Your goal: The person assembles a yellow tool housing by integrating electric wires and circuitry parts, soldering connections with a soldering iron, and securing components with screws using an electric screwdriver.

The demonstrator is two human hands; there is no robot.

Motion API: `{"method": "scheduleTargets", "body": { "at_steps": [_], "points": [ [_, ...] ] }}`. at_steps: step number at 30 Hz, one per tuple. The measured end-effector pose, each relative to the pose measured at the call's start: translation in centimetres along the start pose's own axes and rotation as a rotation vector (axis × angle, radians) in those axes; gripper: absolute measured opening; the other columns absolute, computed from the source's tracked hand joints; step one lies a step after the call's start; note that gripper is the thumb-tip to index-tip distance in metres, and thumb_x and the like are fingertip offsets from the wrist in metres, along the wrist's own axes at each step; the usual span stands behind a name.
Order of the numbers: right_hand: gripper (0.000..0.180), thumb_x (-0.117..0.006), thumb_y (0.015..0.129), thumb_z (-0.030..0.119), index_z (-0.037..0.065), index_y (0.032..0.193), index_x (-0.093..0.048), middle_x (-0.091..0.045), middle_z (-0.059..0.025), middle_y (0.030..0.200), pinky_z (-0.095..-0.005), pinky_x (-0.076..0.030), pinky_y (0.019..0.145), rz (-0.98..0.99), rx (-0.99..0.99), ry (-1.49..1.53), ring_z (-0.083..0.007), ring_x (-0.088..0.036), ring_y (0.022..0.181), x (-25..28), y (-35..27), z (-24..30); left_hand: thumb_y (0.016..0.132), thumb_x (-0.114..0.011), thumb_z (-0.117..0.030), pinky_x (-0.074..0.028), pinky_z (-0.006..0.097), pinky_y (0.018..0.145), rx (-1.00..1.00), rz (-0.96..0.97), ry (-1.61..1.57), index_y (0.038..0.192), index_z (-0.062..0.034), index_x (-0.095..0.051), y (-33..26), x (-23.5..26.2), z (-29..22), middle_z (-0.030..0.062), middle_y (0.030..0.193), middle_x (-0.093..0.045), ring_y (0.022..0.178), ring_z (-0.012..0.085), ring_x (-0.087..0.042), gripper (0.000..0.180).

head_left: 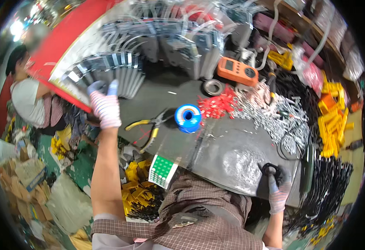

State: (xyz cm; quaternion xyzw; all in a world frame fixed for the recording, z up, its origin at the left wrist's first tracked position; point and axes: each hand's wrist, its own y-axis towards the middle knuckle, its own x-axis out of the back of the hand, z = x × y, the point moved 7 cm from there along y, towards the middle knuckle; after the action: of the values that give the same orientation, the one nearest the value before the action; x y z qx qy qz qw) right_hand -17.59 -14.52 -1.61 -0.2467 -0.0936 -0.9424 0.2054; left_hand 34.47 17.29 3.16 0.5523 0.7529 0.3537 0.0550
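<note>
My left hand point(105, 106), in a striped glove with grey fingertips, reaches forward to the near end of a fanned row of flat grey and clear panels point(122, 73). Its fingers are stretched out and apart; I see nothing held in them. Low on the right of the dark work surface, my right hand point(278, 192), gloved alike, has its fingers closed on a small black ring-shaped piece point(270, 168). Between the hands lie yellow-handled pliers point(155, 125), jaws spread, and a blue spool of wire point(188, 118).
An orange meter point(237, 71), a roll of tape point(213, 87), red bits point(220, 104) and silver metal pieces point(270, 118) lie farther back. Yellow plastic parts point(332, 121) and black cables point(326, 191) are at right. A green-dotted sheet point(162, 171) overhangs the front edge. Another person point(30, 98) sits far left.
</note>
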Motion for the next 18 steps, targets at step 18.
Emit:
{"method": "scheduleTargets", "body": {
  "at_steps": [18],
  "points": [
    [0.020,-0.071,0.085,0.013,0.002,0.102,-0.067,-0.065,-0.0053,0.083,-0.0261,-0.047,0.066,-0.231,-0.115,0.183,-0.0105,-0.057,0.070,1.4,-1.0,-2.5,0.067,-0.077,-0.031,-0.032,0.054,0.105,-1.006,1.359,-0.155,0.101,-0.0081,-0.059,-29.9,-3.0,-27.8,0.0177,0.124,-0.054,0.117,0.0378,-0.048,0.045]
  ]
}}
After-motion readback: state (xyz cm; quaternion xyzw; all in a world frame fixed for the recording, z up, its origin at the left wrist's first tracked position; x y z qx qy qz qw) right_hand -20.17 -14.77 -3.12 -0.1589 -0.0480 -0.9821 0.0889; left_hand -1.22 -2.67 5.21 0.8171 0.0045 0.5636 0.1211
